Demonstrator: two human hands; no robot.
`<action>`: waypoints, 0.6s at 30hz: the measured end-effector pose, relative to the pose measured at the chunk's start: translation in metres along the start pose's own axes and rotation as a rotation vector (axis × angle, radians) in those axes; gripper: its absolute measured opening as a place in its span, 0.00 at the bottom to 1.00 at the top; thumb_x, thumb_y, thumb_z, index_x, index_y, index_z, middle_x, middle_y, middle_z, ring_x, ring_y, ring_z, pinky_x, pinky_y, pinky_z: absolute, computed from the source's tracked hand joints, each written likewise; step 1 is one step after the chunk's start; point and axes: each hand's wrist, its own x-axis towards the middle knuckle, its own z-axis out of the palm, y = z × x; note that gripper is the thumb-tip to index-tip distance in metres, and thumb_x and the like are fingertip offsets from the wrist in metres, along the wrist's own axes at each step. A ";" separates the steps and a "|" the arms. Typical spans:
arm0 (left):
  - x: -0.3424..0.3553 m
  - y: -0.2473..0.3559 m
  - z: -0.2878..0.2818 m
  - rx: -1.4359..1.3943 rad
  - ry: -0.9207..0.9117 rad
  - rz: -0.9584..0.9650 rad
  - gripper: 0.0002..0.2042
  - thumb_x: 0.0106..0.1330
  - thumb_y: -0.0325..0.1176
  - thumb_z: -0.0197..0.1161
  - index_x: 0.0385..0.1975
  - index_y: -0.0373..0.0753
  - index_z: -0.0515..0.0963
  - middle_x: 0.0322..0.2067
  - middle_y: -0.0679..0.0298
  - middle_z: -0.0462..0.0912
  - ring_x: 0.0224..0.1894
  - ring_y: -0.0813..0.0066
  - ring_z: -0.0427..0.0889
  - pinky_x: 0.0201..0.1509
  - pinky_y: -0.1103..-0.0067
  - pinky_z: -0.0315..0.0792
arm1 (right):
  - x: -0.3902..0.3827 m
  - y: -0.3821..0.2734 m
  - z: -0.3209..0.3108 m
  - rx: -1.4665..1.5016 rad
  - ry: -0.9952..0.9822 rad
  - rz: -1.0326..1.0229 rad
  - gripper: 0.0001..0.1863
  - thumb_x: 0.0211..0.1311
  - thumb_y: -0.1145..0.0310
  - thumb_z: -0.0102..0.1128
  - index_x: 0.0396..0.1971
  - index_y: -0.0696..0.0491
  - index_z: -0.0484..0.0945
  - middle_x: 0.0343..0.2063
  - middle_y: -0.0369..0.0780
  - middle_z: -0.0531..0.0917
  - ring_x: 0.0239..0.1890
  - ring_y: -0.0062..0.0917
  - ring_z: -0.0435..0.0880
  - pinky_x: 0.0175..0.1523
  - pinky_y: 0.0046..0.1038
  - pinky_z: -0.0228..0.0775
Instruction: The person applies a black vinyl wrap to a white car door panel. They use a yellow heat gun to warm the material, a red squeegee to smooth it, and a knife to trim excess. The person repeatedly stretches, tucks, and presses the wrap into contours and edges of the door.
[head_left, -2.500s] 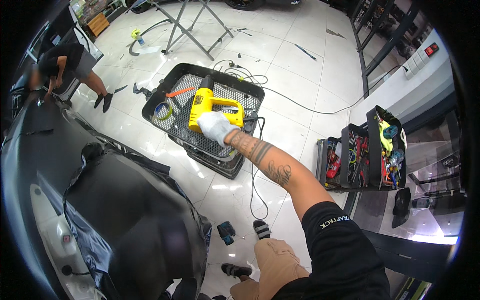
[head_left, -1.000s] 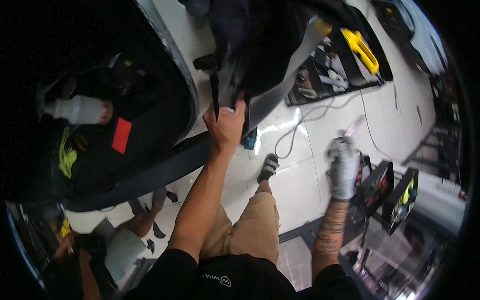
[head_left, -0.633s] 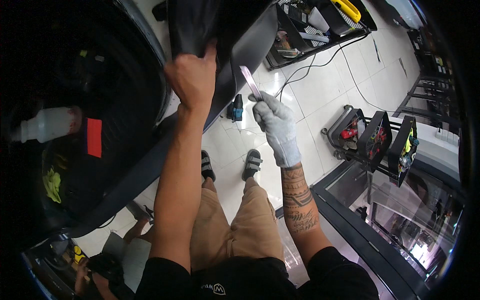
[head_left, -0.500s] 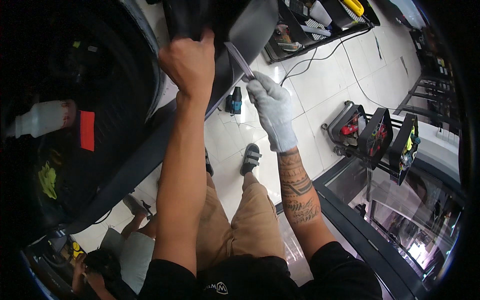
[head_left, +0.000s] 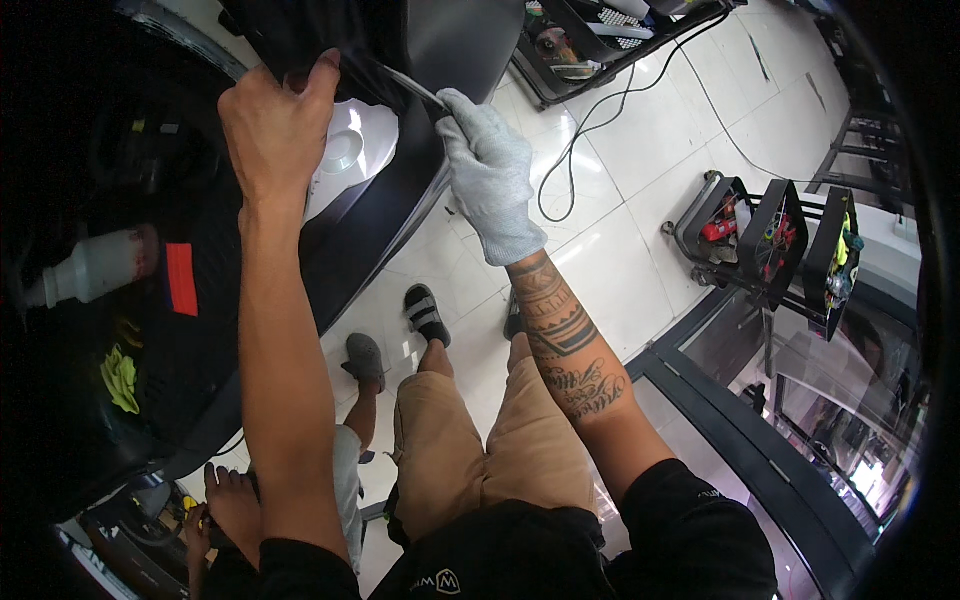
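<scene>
My bare left hand is closed at the edge of a dark, loose-looking sheet, thumb on top; its exact kind is unclear. Below that hand, a white glossy patch with a faint round shape shows on the dark vehicle body. My right hand, in a light grey knitted glove, grips a slim flat metal tool. The tool points up and left toward the dark sheet, and its far tip is hard to make out against it.
Inside the vehicle at left lie a white spray bottle, a red piece and a yellow-green cloth. A black tool cart and a tiered trolley stand on the tiled floor, with a cable. Another person's arm is at lower left.
Both hands have moved left, with the metal tool now close to the dark sheet. The white patch has come into view. I have stepped along the vehicle, and the co-worker's foot shows.
</scene>
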 end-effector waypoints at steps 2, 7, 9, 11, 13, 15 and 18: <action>-0.002 -0.005 -0.002 -0.017 -0.007 0.056 0.13 0.58 0.41 0.62 0.31 0.37 0.77 0.19 0.53 0.79 0.24 0.52 0.80 0.31 0.67 0.71 | 0.000 -0.001 0.004 -0.048 0.050 -0.056 0.13 0.60 0.75 0.58 0.45 0.58 0.78 0.28 0.40 0.80 0.26 0.20 0.78 0.33 0.21 0.71; -0.002 -0.001 -0.003 -0.079 -0.054 0.019 0.12 0.58 0.39 0.61 0.31 0.36 0.76 0.18 0.51 0.78 0.23 0.52 0.80 0.30 0.68 0.70 | -0.005 -0.002 0.012 -0.068 0.162 -0.076 0.13 0.58 0.76 0.59 0.44 0.58 0.78 0.29 0.41 0.80 0.28 0.24 0.79 0.34 0.24 0.72; -0.006 -0.005 0.000 -0.001 -0.079 0.075 0.10 0.59 0.36 0.60 0.40 0.45 0.75 0.17 0.54 0.78 0.22 0.55 0.79 0.28 0.67 0.67 | -0.008 -0.005 0.012 -0.076 0.139 -0.055 0.14 0.58 0.74 0.58 0.45 0.56 0.76 0.30 0.43 0.80 0.31 0.33 0.80 0.37 0.30 0.73; -0.009 -0.024 0.002 0.193 -0.104 0.257 0.17 0.60 0.33 0.59 0.50 0.54 0.73 0.19 0.58 0.79 0.21 0.58 0.79 0.27 0.66 0.65 | -0.008 -0.009 0.015 -0.069 0.145 -0.055 0.14 0.59 0.72 0.57 0.46 0.55 0.75 0.30 0.45 0.79 0.33 0.37 0.81 0.38 0.32 0.74; -0.007 -0.043 0.000 0.423 -0.133 0.482 0.17 0.60 0.31 0.58 0.50 0.53 0.73 0.22 0.58 0.82 0.23 0.58 0.80 0.28 0.67 0.67 | -0.009 -0.009 0.020 -0.053 0.177 -0.076 0.14 0.59 0.72 0.57 0.46 0.55 0.75 0.30 0.45 0.79 0.33 0.37 0.81 0.37 0.32 0.74; 0.002 -0.009 -0.006 0.064 -0.146 0.129 0.11 0.58 0.38 0.61 0.30 0.36 0.75 0.20 0.50 0.80 0.24 0.52 0.81 0.30 0.68 0.70 | -0.009 -0.007 0.023 -0.073 0.205 -0.080 0.14 0.59 0.72 0.57 0.46 0.56 0.75 0.31 0.45 0.80 0.32 0.37 0.82 0.37 0.32 0.74; -0.001 -0.018 -0.002 0.125 -0.179 0.178 0.11 0.58 0.32 0.58 0.41 0.42 0.74 0.26 0.58 0.83 0.26 0.56 0.82 0.28 0.69 0.70 | -0.010 -0.008 0.025 -0.103 0.197 -0.107 0.14 0.60 0.71 0.56 0.46 0.56 0.75 0.31 0.45 0.80 0.32 0.37 0.82 0.36 0.32 0.75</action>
